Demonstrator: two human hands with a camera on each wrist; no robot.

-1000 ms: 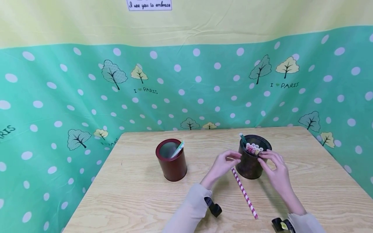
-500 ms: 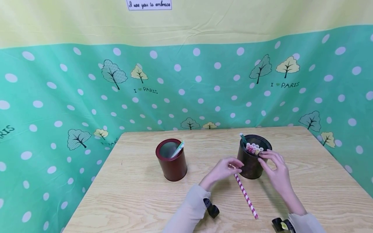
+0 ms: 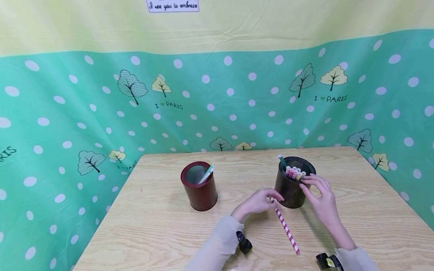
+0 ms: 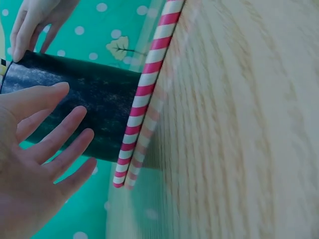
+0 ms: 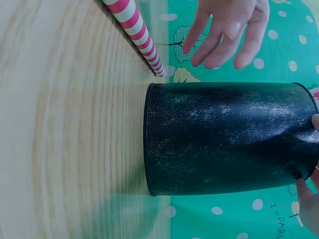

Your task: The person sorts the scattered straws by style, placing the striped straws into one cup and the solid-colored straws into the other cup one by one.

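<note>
A red-and-white striped paper straw (image 3: 286, 229) lies on the table in front of a black cylindrical can (image 3: 289, 194). My left hand (image 3: 259, 201) hovers over the straw's far end; in the left wrist view its fingers (image 4: 70, 154) are spread and apart from the straw. At the can's front right rim, my right hand (image 3: 322, 199) grips with fingers and thumb. Several patterned paper straws (image 3: 294, 173) stand inside that can, mostly pink and white, with a dark green straw (image 3: 282, 161) leaning at the left of its rim.
To the left stands a dark red can (image 3: 203, 194) with green-and-white and white straws (image 3: 207, 174) leaning in it. Behind the wooden table (image 3: 152, 226) hangs a green dotted curtain (image 3: 190, 98).
My left hand has come lower and slightly nearer the front, down to the straw's far end. The right hand stays at the black can's rim, and the straw lies nearly as before.
</note>
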